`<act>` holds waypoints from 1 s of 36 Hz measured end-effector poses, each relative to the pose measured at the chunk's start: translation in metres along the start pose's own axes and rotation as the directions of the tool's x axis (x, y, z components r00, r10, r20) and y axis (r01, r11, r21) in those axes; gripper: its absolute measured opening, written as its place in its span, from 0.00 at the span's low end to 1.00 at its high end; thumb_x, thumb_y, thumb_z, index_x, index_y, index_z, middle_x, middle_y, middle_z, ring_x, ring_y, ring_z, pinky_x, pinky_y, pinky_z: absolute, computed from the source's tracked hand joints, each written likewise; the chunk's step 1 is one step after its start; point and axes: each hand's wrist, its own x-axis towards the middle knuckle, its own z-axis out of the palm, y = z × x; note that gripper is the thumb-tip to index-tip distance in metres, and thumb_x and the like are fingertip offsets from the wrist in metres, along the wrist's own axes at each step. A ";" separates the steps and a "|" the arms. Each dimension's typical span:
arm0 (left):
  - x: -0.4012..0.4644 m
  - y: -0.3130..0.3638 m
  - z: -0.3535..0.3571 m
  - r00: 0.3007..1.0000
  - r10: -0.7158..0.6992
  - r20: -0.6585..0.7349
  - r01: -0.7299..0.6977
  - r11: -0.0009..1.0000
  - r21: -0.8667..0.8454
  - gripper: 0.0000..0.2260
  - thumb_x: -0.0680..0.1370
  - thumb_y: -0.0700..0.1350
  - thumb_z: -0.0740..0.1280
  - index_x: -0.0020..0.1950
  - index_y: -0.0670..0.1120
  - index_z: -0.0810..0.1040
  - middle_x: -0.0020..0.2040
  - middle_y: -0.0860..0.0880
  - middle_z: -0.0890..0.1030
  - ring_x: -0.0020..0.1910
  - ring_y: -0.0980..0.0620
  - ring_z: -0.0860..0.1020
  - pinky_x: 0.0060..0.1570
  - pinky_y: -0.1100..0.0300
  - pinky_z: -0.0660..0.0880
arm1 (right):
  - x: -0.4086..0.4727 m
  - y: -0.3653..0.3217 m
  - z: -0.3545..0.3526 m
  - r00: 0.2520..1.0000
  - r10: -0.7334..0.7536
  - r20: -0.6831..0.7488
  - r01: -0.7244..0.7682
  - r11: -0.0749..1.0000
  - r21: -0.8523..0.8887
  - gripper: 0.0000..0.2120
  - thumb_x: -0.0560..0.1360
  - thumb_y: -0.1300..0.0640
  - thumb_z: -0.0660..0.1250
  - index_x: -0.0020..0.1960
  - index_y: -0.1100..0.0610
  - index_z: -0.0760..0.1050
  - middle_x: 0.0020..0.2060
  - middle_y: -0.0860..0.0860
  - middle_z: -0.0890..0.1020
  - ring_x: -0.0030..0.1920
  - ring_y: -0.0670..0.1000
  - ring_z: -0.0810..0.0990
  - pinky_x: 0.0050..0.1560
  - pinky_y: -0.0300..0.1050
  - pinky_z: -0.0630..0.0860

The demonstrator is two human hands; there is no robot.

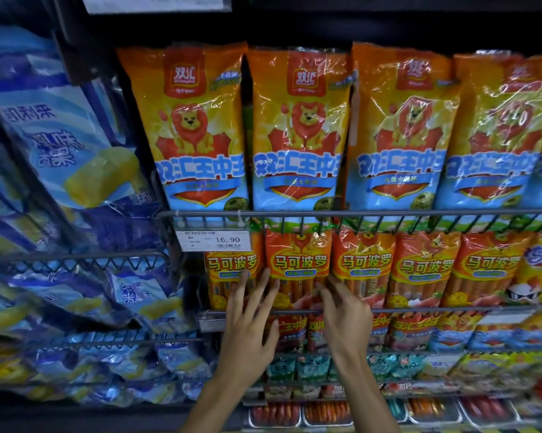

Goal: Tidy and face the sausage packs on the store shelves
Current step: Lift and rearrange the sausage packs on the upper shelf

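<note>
1. Your left hand (248,320) rests with straight, spread fingers on the red sausage pack (298,270), middle shelf.
2. Your right hand (346,314) pinches that pack's right edge with curled fingers.
3. Tall orange lion packs (298,129) stand upright above.
4. The wire rail (419,213) carries a price tag (213,241).

Dim, bluish light; glare on wrappers, edges blurred and bowed.
</note>
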 end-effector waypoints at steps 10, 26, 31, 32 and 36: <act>-0.012 -0.016 -0.011 0.985 -0.117 -0.127 0.100 0.987 -0.129 0.33 0.82 0.42 0.69 0.83 0.55 0.60 0.85 0.56 0.52 0.84 0.50 0.47 0.78 0.41 0.52 | -0.028 0.000 0.004 0.995 -0.018 -0.095 0.034 0.985 0.168 0.20 0.79 0.56 0.71 0.71 0.57 0.77 0.58 0.44 0.84 0.57 0.43 0.83 0.61 0.45 0.81; -0.018 -0.054 -0.031 0.973 -0.152 -0.172 0.132 0.984 -0.123 0.30 0.82 0.44 0.63 0.84 0.52 0.59 0.85 0.53 0.53 0.84 0.47 0.52 0.80 0.43 0.58 | -0.049 -0.079 0.060 0.942 -0.191 0.276 0.103 0.948 0.302 0.26 0.83 0.52 0.66 0.79 0.52 0.65 0.74 0.45 0.73 0.71 0.47 0.73 0.71 0.43 0.71; -0.020 -0.062 -0.038 0.982 -0.105 -0.156 0.086 0.989 -0.121 0.34 0.82 0.38 0.68 0.84 0.54 0.59 0.85 0.54 0.54 0.84 0.48 0.52 0.77 0.44 0.61 | -0.043 -0.074 0.069 0.971 -0.142 0.190 0.086 0.957 0.278 0.26 0.81 0.54 0.70 0.77 0.54 0.69 0.62 0.39 0.78 0.62 0.37 0.76 0.63 0.27 0.71; -0.020 -0.063 -0.039 0.984 -0.095 -0.149 0.077 0.990 -0.120 0.35 0.81 0.38 0.69 0.84 0.54 0.58 0.85 0.54 0.54 0.84 0.49 0.52 0.77 0.45 0.61 | -0.042 -0.073 0.070 0.976 -0.144 0.163 0.096 0.958 0.270 0.25 0.81 0.56 0.71 0.76 0.55 0.71 0.62 0.40 0.78 0.61 0.36 0.76 0.62 0.25 0.69; -0.021 -0.067 -0.041 0.989 -0.080 -0.122 0.066 0.992 -0.111 0.37 0.81 0.38 0.70 0.85 0.54 0.56 0.85 0.54 0.53 0.84 0.49 0.52 0.77 0.48 0.60 | -0.039 -0.068 0.078 0.981 -0.187 0.044 0.173 0.959 0.226 0.19 0.77 0.61 0.75 0.68 0.56 0.80 0.59 0.46 0.85 0.58 0.40 0.81 0.61 0.30 0.75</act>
